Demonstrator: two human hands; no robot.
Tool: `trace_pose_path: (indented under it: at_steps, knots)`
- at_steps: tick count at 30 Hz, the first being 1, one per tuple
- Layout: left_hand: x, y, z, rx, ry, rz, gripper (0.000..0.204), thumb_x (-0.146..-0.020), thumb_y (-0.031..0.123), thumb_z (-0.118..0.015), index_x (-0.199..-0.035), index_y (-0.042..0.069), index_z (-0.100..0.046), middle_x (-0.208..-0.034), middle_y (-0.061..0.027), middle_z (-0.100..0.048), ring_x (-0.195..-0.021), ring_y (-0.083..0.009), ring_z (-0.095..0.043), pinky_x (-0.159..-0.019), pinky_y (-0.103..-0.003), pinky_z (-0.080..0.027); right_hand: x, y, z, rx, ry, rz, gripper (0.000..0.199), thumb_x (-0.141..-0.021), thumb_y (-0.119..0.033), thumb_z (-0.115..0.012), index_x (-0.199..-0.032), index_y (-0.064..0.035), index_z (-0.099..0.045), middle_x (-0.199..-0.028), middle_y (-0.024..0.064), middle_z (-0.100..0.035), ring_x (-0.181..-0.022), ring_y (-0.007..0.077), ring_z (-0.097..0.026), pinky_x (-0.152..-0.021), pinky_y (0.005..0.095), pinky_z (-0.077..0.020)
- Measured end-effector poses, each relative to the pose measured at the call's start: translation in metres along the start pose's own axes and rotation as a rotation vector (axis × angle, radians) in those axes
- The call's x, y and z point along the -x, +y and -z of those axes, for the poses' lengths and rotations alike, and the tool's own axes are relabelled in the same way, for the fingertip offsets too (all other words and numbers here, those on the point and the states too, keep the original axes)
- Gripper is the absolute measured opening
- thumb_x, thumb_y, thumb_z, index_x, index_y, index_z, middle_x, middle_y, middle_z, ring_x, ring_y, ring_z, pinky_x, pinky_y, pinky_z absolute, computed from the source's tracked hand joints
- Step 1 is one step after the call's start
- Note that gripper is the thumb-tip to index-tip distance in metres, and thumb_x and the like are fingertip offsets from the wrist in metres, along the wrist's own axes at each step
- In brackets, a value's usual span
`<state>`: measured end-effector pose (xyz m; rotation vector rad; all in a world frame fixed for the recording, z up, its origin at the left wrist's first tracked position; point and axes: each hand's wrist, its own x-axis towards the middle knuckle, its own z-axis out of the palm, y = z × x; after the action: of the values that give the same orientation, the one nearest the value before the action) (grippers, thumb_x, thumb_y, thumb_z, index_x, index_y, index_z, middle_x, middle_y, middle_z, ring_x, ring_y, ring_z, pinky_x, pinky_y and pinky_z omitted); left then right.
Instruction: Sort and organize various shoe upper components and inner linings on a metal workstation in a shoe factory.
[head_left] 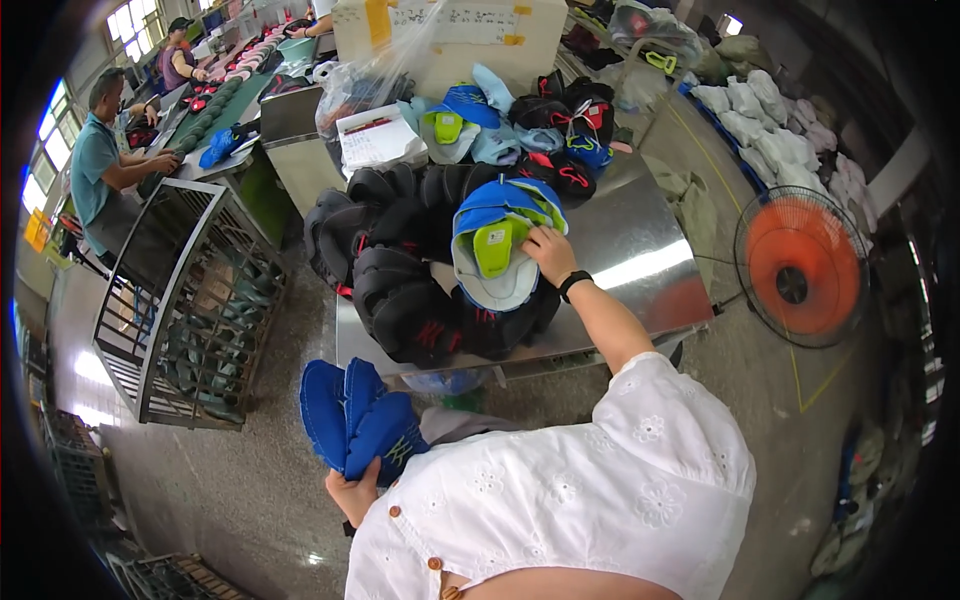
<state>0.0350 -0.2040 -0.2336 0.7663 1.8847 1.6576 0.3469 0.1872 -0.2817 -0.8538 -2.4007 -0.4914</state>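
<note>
Low at my left side, my left hand [352, 490] grips a few blue shoe uppers [345, 415] by their lower end, with most of its fingers hidden beneath them. Over the metal table, my right hand [548, 250] has its fingers closed at the edge of a blue shoe upper with grey and lime lining [488, 285]. That upper rests on a ring of black shoe uppers [400, 290] with red marks. Its lime inner faces up, and more blue rims show behind it.
The metal table [640, 260] also bears papers [378, 138] and a pile of mixed uppers [540, 135]. An orange fan [800, 265] stands at right. A metal rack cart [200, 310] stands left, near a person in a teal shirt [110, 180]. White sacks [765, 130] lie far right.
</note>
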Motion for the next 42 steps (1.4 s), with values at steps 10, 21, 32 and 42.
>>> trace_pose_path:
  at_steps: [10, 21, 32, 42]
  knots:
    - [-0.015, -0.017, 0.01, 0.039, -0.077, 0.028, 0.026, -0.066, -0.005, -0.072, -0.091, -0.002, -0.064, -0.083, -0.003, -0.067, -0.073, -0.0094, -0.058, -0.07, -0.025, -0.047, -0.008, 0.004, -0.022, -0.041, -0.028, 0.007, 0.014, -0.073, -0.013, -0.053, -0.084, -0.0128, -0.062, -0.095, 0.0089, -0.056, -0.095, 0.0285, -0.055, -0.078, 0.0388, -0.0448]
    - [-0.031, -0.017, -0.003, -0.086, -0.148, 0.025, 0.033, -0.069, 0.005, -0.073, -0.1, -0.002, -0.063, -0.085, -0.0148, -0.069, -0.076, -0.0189, -0.067, -0.07, -0.029, -0.053, 0.01, 0.009, -0.017, -0.058, 0.002, -0.008, 0.006, -0.072, -0.014, -0.056, -0.075, -0.0109, -0.06, -0.085, 0.0073, -0.054, -0.085, 0.0282, -0.054, -0.071, 0.0392, -0.0439]
    - [-0.039, -0.025, -0.001, -0.07, -0.146, 0.03, 0.035, -0.07, 0.007, -0.073, -0.102, -0.002, -0.063, -0.089, -0.0148, -0.069, -0.078, -0.0203, -0.067, -0.071, -0.03, -0.053, 0.006, 0.011, -0.019, -0.05, 0.043, -0.015, 0.006, -0.071, -0.014, -0.056, -0.074, -0.0117, -0.06, -0.082, 0.0074, -0.052, -0.082, 0.0277, -0.054, -0.069, 0.0388, -0.0434]
    - [-0.037, -0.021, 0.003, -0.074, -0.15, 0.061, 0.036, -0.069, 0.001, -0.072, -0.103, -0.003, -0.061, -0.091, -0.0119, -0.068, -0.081, -0.0168, -0.065, -0.074, -0.028, -0.052, 0.006, 0.007, -0.017, -0.046, 0.039, -0.017, 0.004, -0.072, -0.013, -0.055, -0.074, -0.0108, -0.058, -0.082, 0.0077, -0.051, -0.082, 0.0273, -0.053, -0.069, 0.0385, -0.0433]
